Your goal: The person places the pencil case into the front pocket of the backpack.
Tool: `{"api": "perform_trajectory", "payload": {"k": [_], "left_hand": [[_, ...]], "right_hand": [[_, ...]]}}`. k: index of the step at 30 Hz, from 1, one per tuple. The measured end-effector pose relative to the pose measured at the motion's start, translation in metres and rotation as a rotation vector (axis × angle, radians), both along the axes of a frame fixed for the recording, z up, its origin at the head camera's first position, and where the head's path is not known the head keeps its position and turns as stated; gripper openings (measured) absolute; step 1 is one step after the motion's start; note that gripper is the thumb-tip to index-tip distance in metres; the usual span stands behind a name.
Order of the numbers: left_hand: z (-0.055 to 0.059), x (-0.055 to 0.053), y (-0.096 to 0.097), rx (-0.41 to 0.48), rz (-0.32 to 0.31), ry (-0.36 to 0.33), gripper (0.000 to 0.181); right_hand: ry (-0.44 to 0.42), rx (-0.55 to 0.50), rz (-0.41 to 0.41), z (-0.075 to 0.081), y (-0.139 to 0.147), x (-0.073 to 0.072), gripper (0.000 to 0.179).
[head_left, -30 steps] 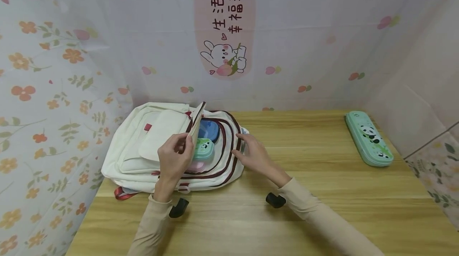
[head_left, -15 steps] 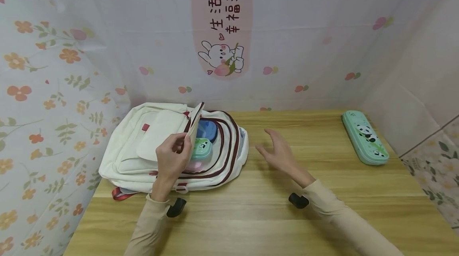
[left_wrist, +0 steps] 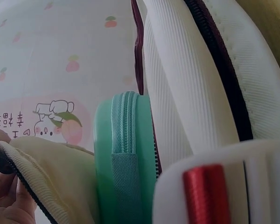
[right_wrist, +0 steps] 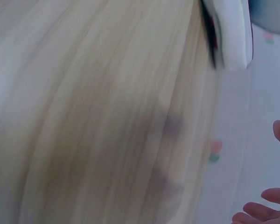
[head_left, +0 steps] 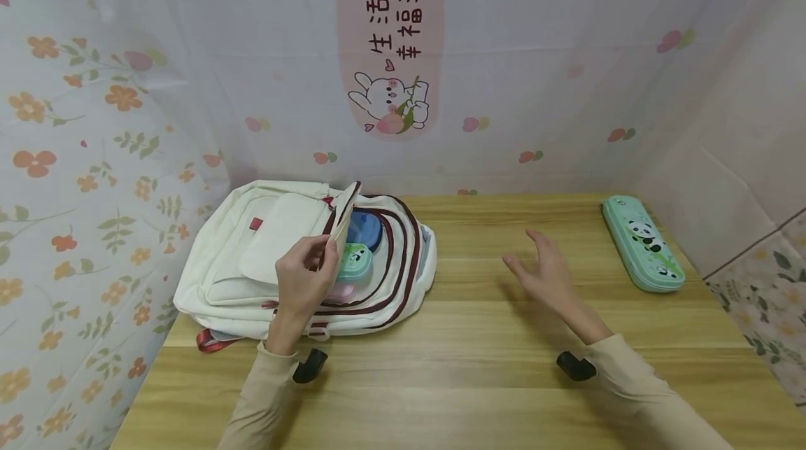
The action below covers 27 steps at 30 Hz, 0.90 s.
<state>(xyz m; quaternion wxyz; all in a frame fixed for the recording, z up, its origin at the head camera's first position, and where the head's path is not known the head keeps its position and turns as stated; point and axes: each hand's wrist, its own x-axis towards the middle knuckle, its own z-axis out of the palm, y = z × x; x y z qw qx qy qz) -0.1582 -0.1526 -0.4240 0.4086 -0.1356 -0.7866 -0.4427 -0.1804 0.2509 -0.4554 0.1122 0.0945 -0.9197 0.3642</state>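
A white backpack (head_left: pixel 252 226) with dark red zips lies on the table at the left. My left hand (head_left: pixel 306 275) pinches the edge of its front pocket flap (head_left: pixel 343 215) and holds it up. In the opened pocket sit a blue case (head_left: pixel 365 229), a mint green panda case (head_left: pixel 355 261) and something pink (head_left: pixel 342 291), partly hidden. The left wrist view shows the green case (left_wrist: pixel 123 163) up close with its zip. My right hand (head_left: pixel 549 278) is in the air over the table, fingers apart, holding nothing. Farther right lies a mint green panda pencil case (head_left: pixel 642 243).
The wooden table (head_left: pixel 466 380) runs to a patterned cloth backdrop (head_left: pixel 535 86) behind and at both sides. A red strap loop (head_left: pixel 214 341) sticks out at the backpack's near left. A black wrist mount (head_left: pixel 576 366) sits by the right sleeve.
My right hand has moved from the backpack's right edge rightward across the table, toward the pencil case. My left hand keeps the flap raised in the same place.
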Motion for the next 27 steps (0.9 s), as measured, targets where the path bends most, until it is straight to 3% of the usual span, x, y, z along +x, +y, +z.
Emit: {"api": "perform_trajectory", "payload": {"k": [8,14,17,23,27], "left_hand": [[0.001,0.001,0.001,-0.003,0.001,-0.008,0.011],[-0.003,0.0,-0.002,-0.004,-0.007,-0.019,0.011],[0.003,0.003,0.001,-0.006,-0.001,-0.026,0.01],[0.025,0.018,0.012,0.0,-0.003,-0.024,0.01],[0.031,0.022,0.014,0.006,-0.011,-0.03,0.01]], "right_hand": [[-0.001,-0.002,-0.095,-0.001,0.053,0.011,0.076],[0.075,0.089,-0.198,-0.002,0.088,0.024,0.081],[0.066,0.108,-0.252,0.001,0.105,0.028,0.084],[-0.062,0.122,-0.358,0.006,0.136,0.03,0.091],[-0.106,0.123,-0.431,0.006,0.153,0.029,0.094]]}}
